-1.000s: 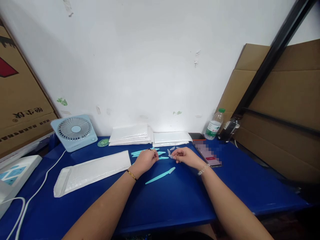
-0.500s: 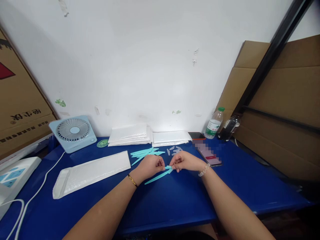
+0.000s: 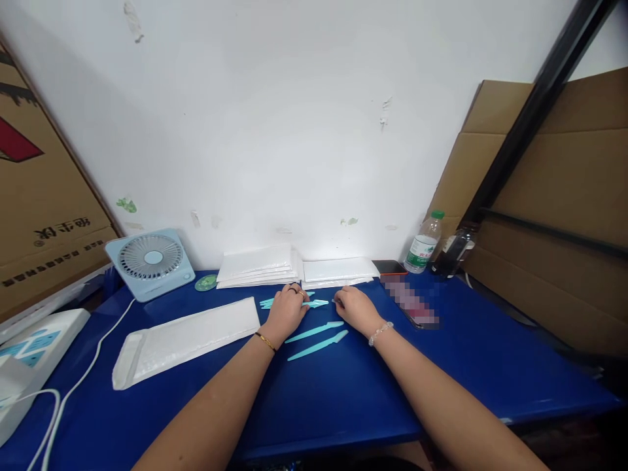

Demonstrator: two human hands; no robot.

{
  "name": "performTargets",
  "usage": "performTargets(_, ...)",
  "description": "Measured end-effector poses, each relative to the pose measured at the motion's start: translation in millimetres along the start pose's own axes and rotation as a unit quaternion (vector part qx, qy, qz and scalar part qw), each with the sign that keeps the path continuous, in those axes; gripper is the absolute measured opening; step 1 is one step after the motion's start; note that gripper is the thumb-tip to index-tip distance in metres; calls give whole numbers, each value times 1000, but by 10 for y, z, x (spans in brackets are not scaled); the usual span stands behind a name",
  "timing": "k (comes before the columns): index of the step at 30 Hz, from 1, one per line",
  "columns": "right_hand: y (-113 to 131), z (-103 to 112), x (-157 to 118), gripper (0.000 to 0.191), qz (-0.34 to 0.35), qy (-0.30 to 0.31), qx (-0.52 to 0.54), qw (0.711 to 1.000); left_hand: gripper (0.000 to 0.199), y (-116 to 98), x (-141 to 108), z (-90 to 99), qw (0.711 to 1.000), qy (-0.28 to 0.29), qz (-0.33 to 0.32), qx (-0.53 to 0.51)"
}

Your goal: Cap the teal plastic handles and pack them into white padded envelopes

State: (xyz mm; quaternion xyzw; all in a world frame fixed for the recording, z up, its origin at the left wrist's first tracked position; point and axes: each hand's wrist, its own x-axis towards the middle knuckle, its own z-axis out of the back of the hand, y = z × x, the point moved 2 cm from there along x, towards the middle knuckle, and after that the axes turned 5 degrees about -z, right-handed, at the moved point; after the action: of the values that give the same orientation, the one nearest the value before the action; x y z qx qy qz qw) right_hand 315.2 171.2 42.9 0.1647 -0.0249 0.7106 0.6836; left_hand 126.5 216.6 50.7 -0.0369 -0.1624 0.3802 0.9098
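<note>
Two turquoise eyebrow razors, a farther razor (image 3: 314, 331) and a nearer razor (image 3: 318, 345), lie side by side on the blue table. Beyond them my left hand (image 3: 287, 310) is over a small pile of the same razors, its fingers closed at a razor (image 3: 318, 303) whose blade end points right. My right hand (image 3: 356, 309) is to the right of the pile with fingertips pinched together; a sliver of a clear plastic cap (image 3: 334, 301) shows at them. The other clear caps are hidden behind this hand.
A white padded envelope (image 3: 191, 340) lies at left, with stacked envelopes (image 3: 258, 267) and more envelopes (image 3: 338, 269) along the wall. A blue fan (image 3: 153, 261) and power strip (image 3: 34, 353) stand left. At right are phones (image 3: 390, 267), a water bottle (image 3: 422, 245) and a dark bottle (image 3: 452, 252).
The razor that both hands held now lies on the table beside another. My left hand has moved back to the pile, and my right hand back to where the clear caps lay.
</note>
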Motion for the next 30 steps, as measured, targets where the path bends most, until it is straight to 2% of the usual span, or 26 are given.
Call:
performTargets(3,-10,20,-16,13,-8,-16,7,1000,12,-34,4,9,1000,-10,-7,-14)
performTargets(6,-85,49,-21,12,-16,-25,116,993,11,-45,7,61,999,-20,-9,-32)
performTargets(10,-226,83,-32,20,-27,12,329,944,13,-58,11,114,998,-35,-7,-59)
performTargets(12,-265,114,-47,25,-39,17,384,922,14,-63,12,120,996,-43,-6,-72)
performTargets(18,-179,234,-92,26,6,-7,367,930,15,-66,12,112,995,-41,-3,-88)
performTargets(24,-46,221,-116,24,23,0,340,940,15,-145,-1,123,995,-25,-24,-98)
performTargets(30,-36,310,-163,22,56,81,354,930,16,-199,-36,178,989,8,-78,-122)
